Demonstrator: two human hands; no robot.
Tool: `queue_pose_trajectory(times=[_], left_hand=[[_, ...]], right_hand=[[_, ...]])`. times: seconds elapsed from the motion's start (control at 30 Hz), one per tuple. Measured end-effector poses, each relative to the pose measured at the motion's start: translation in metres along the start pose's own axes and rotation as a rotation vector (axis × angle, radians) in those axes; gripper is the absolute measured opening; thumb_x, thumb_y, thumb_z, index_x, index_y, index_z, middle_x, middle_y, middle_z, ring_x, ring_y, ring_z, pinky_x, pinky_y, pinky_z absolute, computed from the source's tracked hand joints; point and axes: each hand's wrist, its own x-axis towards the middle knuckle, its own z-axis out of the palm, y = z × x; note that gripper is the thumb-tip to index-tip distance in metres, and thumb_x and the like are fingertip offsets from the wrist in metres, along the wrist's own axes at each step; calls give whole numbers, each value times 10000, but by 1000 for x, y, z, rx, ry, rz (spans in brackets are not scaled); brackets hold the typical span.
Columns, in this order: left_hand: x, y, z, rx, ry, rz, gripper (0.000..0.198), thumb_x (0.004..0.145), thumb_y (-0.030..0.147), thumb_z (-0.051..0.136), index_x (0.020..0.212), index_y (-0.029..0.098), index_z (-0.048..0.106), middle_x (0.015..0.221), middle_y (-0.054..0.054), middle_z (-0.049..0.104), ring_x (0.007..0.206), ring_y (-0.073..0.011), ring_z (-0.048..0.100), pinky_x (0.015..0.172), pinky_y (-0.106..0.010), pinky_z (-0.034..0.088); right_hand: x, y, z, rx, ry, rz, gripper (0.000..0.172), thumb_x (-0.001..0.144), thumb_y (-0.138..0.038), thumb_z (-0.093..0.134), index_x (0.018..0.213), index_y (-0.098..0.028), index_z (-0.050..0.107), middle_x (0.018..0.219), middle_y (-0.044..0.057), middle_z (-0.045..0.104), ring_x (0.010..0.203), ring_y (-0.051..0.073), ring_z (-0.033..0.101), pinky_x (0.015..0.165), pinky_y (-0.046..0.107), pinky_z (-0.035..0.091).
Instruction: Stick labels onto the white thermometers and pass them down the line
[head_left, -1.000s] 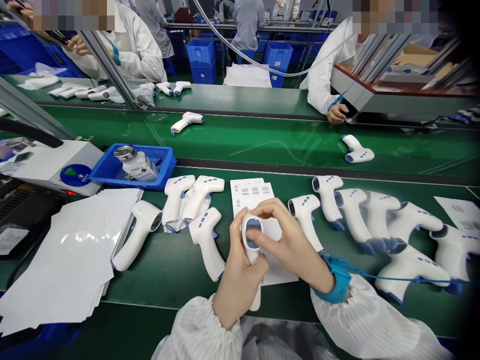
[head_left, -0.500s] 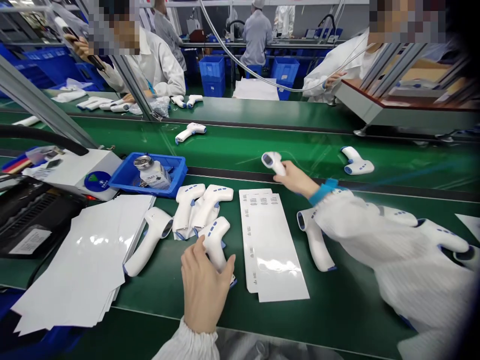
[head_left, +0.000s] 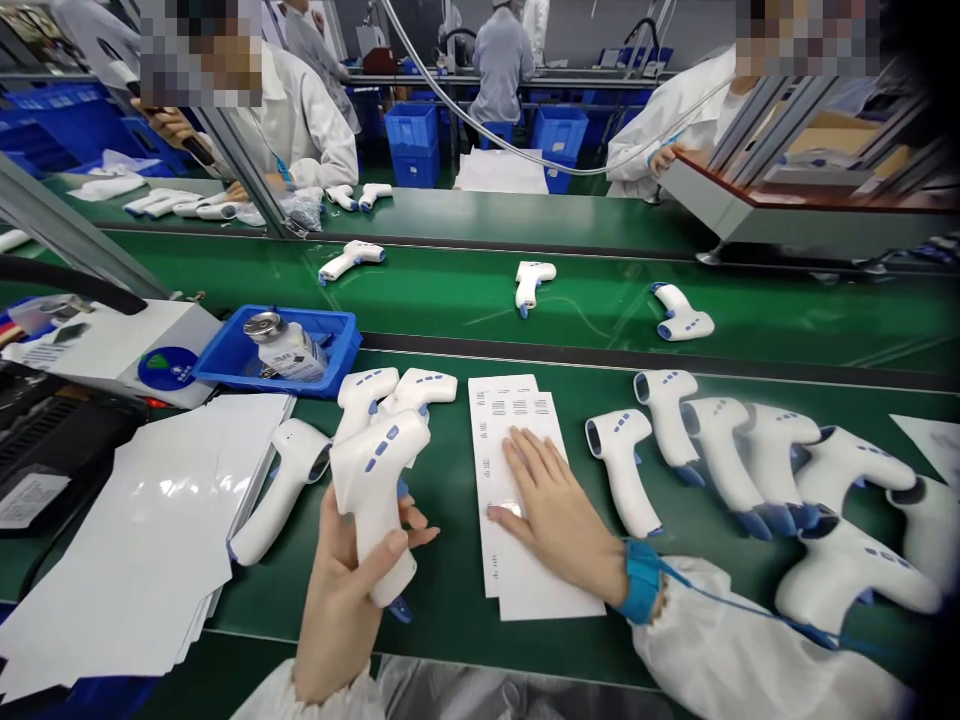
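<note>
An infrared thermometer (head_left: 377,480), white with blue buttons, is gripped by its handle in my left hand (head_left: 349,580), raised a little above the green bench. My right hand (head_left: 551,505), with a blue wrist strap, lies flat with fingers spread on the label sheets (head_left: 551,600), which carry small printed marks. Behind the held one, two more white thermometers (head_left: 431,385) rest close together. Another thermometer (head_left: 285,490) lies left of my left hand, across the paper's edge. To the right of my right hand lies a thermometer (head_left: 624,470) beside several others.
A blue tray (head_left: 337,365) with a metal-capped bottle (head_left: 281,345) sits at the back left, near a stack of white paper (head_left: 127,540). Several thermometers lie on the green conveyor (head_left: 450,290) beyond the bench. Co-workers in white sit across it.
My left hand has lifted a thermometer off the bench. My right hand has let go of another on the conveyor and come back onto the label sheets.
</note>
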Motion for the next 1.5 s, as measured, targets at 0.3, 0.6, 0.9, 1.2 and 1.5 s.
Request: queue_pose_trajectory(times=[0.3, 0.6, 0.9, 1.2, 1.5], left_hand=[[15, 10, 28, -433, -502, -141, 583, 757, 264, 667, 1300, 303, 461, 977, -67, 530, 753, -174, 533, 452, -212, 469], [5, -19, 48, -129, -435, -199, 802, 826, 280, 643, 1450, 413, 156, 786, 28, 501, 515, -100, 460, 364, -178, 420], [20, -45, 62, 198, -398, -116, 698, 867, 391, 604, 1448, 387, 218, 1045, -30, 539, 403, -23, 417, 406, -221, 449], [27, -52, 60, 208, -465, -81, 608, 917, 350, 549, 1415, 486, 228, 1415, -46, 391, 418, 22, 447, 414, -192, 478], [23, -51, 65, 183, -414, -95, 623, 919, 320, 542, 1435, 444, 215, 1387, -65, 431, 460, 0, 477, 431, -190, 473]], right_hand=[[-15, -36, 7, 96, 33, 56, 515, 925, -339, 516, 1385, -117, 452, 1456, 188, 450, 1355, 342, 403, 1096, 548, 388], [6, 31, -15, 337, 243, 267, 206, 911, -240, 517, 1086, -196, 615, 1171, 113, 597, 1117, 278, 563, 957, 489, 489], [37, 55, 4, 420, 340, 356, 145, 875, -226, 544, 889, -192, 684, 984, 73, 662, 950, 238, 599, 854, 418, 506], [47, 71, 2, 523, 267, 367, 110, 816, -251, 608, 771, -217, 702, 901, 56, 682, 884, 232, 620, 776, 385, 503], [39, 43, -20, 122, 244, 65, 134, 780, -93, 578, 694, -196, 570, 892, 73, 657, 916, 265, 545, 780, 415, 412]])
